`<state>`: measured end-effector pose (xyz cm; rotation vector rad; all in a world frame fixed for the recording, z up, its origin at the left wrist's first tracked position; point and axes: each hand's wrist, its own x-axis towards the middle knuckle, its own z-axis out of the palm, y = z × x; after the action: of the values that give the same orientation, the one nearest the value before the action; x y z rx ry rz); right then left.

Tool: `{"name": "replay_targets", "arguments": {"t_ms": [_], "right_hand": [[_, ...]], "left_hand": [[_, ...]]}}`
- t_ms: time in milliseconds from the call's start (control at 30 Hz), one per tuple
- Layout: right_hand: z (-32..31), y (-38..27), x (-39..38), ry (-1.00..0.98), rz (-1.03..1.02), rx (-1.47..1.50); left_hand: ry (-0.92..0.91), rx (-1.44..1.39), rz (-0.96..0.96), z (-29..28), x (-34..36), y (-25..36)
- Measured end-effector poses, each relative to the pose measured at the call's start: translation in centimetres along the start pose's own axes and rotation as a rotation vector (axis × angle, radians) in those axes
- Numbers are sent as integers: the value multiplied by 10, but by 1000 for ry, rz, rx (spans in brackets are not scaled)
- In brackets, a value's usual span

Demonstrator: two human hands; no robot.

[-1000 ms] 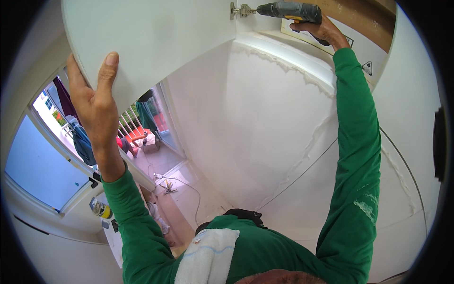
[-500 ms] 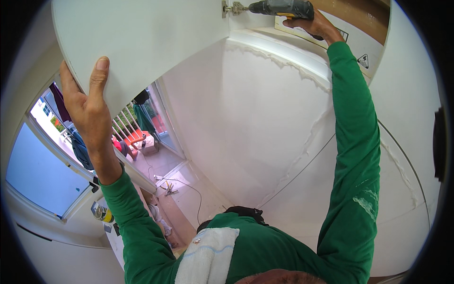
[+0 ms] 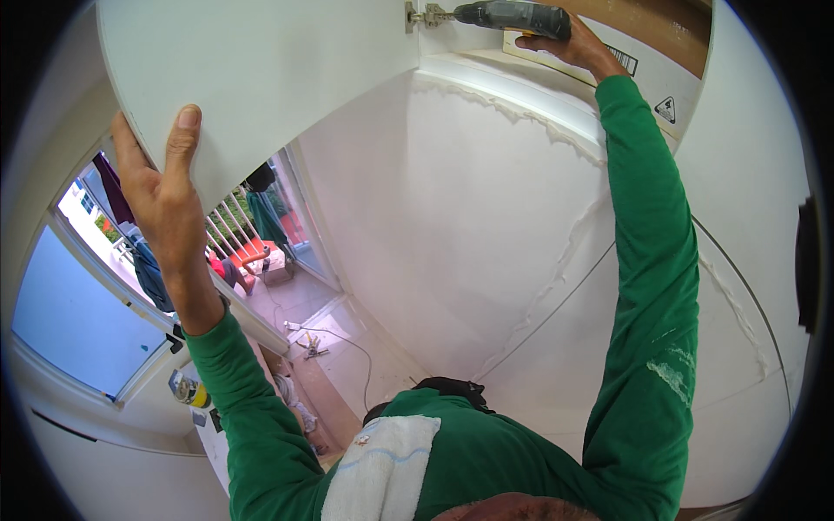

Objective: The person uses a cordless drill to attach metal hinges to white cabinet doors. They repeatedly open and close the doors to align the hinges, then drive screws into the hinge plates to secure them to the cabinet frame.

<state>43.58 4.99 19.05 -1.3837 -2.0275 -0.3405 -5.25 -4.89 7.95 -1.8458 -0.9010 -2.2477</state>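
A white cabinet door panel [image 3: 269, 78] stands swung out at the upper left. My left hand [image 3: 169, 191] grips its lower outer edge, thumb on the near face and fingers behind. At the top, my right hand [image 3: 573, 52] is wrapped round a dark grey cordless drill [image 3: 517, 17], held level and pointing left. The drill's tip meets a metal hinge [image 3: 426, 16] that joins the door to the cabinet's side wall. Part of my right hand's grip is hidden behind the drill body.
A white box [image 3: 625, 74] lies inside the cabinet behind my right hand. Below is a white wall [image 3: 469, 217] with rough filler lines. Lower left, a cable [image 3: 347, 336] and pliers-like tools [image 3: 311, 346] lie on the floor. Beyond the doorway, another person [image 3: 233, 273] is partly visible near a railing.
The drill and my right hand have shifted very slightly left, and the drill has rolled a little. My left hand stays on the door edge.
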Motion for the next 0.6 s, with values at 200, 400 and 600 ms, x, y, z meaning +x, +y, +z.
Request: {"name": "replay_targets", "arguments": {"t_ms": [200,400,600], "right_hand": [[-1,-2,-1,32,35,-77],[-4,-11,0,-9,97,-125],[-3,-4,2,7,90,-98]], "left_hand": [[-9,19,16,-1,2,-3],[-21,-4,3,-2,3,-4],[11,-20,-2,-1,4,-4]]}}
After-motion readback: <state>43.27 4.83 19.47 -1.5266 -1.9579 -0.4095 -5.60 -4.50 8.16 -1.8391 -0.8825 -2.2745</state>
